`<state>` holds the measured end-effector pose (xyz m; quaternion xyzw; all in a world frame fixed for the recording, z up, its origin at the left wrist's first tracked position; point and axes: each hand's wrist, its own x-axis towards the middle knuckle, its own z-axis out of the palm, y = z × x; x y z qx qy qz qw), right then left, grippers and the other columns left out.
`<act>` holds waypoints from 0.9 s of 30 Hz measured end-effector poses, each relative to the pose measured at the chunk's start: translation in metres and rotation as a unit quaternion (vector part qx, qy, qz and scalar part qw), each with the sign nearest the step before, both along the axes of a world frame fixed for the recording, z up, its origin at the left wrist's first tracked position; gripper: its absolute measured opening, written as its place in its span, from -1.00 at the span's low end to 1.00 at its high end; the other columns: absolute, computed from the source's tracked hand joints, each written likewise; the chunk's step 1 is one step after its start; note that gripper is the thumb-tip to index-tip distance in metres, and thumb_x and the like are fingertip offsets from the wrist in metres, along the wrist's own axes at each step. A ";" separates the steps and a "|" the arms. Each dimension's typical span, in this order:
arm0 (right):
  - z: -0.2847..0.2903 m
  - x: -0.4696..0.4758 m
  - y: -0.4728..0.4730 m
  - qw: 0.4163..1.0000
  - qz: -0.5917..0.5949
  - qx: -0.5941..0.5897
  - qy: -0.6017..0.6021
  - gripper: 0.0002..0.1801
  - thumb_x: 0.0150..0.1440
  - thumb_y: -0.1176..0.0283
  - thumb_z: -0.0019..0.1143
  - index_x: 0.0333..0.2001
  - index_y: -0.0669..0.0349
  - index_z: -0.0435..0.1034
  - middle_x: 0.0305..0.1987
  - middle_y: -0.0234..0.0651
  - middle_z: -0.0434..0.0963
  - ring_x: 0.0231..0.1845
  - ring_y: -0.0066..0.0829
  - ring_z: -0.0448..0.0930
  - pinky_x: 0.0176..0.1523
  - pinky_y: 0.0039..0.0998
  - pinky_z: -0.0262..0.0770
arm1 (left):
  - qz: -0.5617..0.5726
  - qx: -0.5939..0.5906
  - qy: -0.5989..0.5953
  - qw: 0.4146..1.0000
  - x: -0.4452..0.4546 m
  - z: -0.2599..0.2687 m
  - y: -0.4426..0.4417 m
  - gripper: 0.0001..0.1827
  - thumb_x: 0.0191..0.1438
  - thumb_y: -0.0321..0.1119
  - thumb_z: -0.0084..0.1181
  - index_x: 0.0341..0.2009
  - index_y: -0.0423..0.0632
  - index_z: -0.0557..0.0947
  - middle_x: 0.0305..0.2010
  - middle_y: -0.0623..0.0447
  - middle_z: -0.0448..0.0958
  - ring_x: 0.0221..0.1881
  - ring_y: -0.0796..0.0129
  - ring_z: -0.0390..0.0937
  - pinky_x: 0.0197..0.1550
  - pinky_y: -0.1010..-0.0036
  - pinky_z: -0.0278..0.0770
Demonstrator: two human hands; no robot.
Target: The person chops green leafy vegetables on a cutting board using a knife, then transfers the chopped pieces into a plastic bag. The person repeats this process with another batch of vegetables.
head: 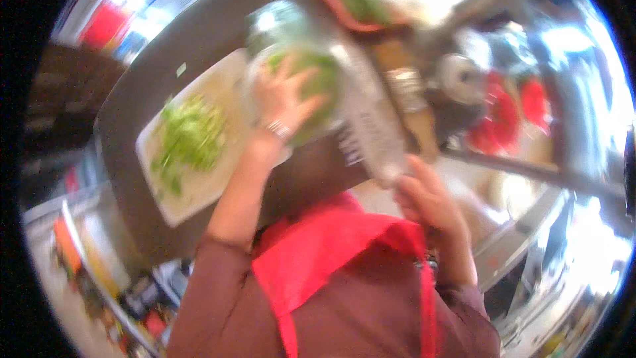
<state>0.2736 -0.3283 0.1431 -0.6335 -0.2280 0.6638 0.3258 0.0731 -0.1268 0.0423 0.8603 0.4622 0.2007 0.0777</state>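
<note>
My left hand (285, 92), with a band at the wrist, lies with spread fingers over a round container of green leaves (318, 77). Whether the fingers touch the leaves is blurred. Close behind it stands a clear, shiny vessel or bag (278, 22). To the left, chopped leafy greens (191, 134) are heaped on a white cutting board (233, 84). The fingers of my right hand (422, 194) are closed at the near end of a long, flat, pale object (370, 114) bearing writing; blur hides what it is.
A dark tabletop (208, 25) carries the board. At the back, a reddish tray (343, 10) holds green vegetables. Right of the pale object lie a brown-handled item (420, 129), a white roll-like thing (459, 79) and red items (497, 114). A rail (521, 166) runs at the right.
</note>
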 end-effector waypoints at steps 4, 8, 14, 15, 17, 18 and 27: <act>-0.020 0.005 0.009 0.995 0.061 0.051 -0.058 -0.52 0.18 0.38 -0.16 0.17 0.22 0.08 -0.57 -0.45 0.29 -0.72 -0.69 0.24 -0.71 -0.61 0.20 | -0.008 0.073 -0.001 0.997 -0.006 0.022 -0.005 -0.77 -0.10 -0.19 0.22 -0.33 0.02 0.66 -0.10 0.12 0.55 -0.12 0.21 0.40 -0.03 0.28 0.29; -0.028 0.007 0.002 0.996 0.036 0.075 0.025 -0.61 0.18 0.39 -0.17 0.09 0.20 0.11 -0.59 -0.46 0.25 -0.74 -0.68 0.23 -0.72 -0.59 0.21 | -0.058 0.186 -0.051 0.979 0.002 0.004 0.009 -0.73 0.00 -0.19 0.16 -0.58 -0.07 0.49 -0.51 0.07 0.42 -0.36 0.23 0.40 -0.33 0.35 0.32; -0.017 -0.017 -0.007 0.992 -0.027 0.096 0.079 -0.83 0.20 0.43 -0.23 -0.12 0.19 0.18 -0.61 -0.45 0.27 -0.74 -0.69 0.23 -0.71 -0.61 0.17 | 0.058 0.167 -0.240 0.955 -0.054 0.007 -0.003 -0.62 0.06 -0.14 0.14 -0.63 -0.07 0.37 -0.67 0.05 0.26 -0.70 0.30 0.21 -0.64 0.41 0.16; -0.019 -0.025 -0.007 0.991 -0.015 0.107 0.080 -0.82 0.20 0.44 -0.22 -0.11 0.19 0.18 -0.61 -0.46 0.27 -0.74 -0.69 0.23 -0.72 -0.61 0.16 | 0.072 0.148 -0.240 0.957 -0.071 0.010 -0.012 -0.64 0.07 -0.18 0.14 -0.63 -0.08 0.38 -0.68 0.06 0.24 -0.68 0.34 0.20 -0.63 0.43 0.16; -0.016 -0.046 -0.010 0.996 -0.002 0.073 0.051 -0.81 0.20 0.47 -0.21 -0.10 0.18 0.19 -0.61 -0.46 0.27 -0.75 -0.69 0.22 -0.72 -0.62 0.14 | 0.060 0.130 -0.270 0.952 -0.104 0.006 -0.030 -0.77 0.01 -0.30 0.18 -0.58 -0.07 0.45 -0.62 0.04 0.29 -0.55 0.26 0.30 -0.48 0.37 0.24; -0.017 -0.060 -0.014 0.995 0.003 0.060 0.075 -0.82 0.19 0.47 -0.21 -0.10 0.18 0.20 -0.61 -0.46 0.27 -0.75 -0.69 0.22 -0.72 -0.61 0.15 | 0.045 0.131 -0.234 0.962 -0.125 0.002 -0.037 -0.82 -0.03 -0.32 0.20 -0.55 -0.05 0.49 -0.55 0.03 0.34 -0.43 0.20 0.34 -0.38 0.33 0.28; -0.059 -0.196 0.021 0.860 0.191 0.307 -0.361 -0.73 0.07 0.39 0.01 -0.17 0.22 0.21 -0.33 0.00 0.51 -0.41 0.08 0.50 -0.33 -0.10 0.45 | 0.253 0.029 -0.176 0.951 -0.307 -0.049 -0.084 -0.74 0.09 -0.20 0.13 -0.48 -0.13 0.55 -0.65 0.07 0.28 -0.59 0.48 0.19 -0.55 0.52 0.17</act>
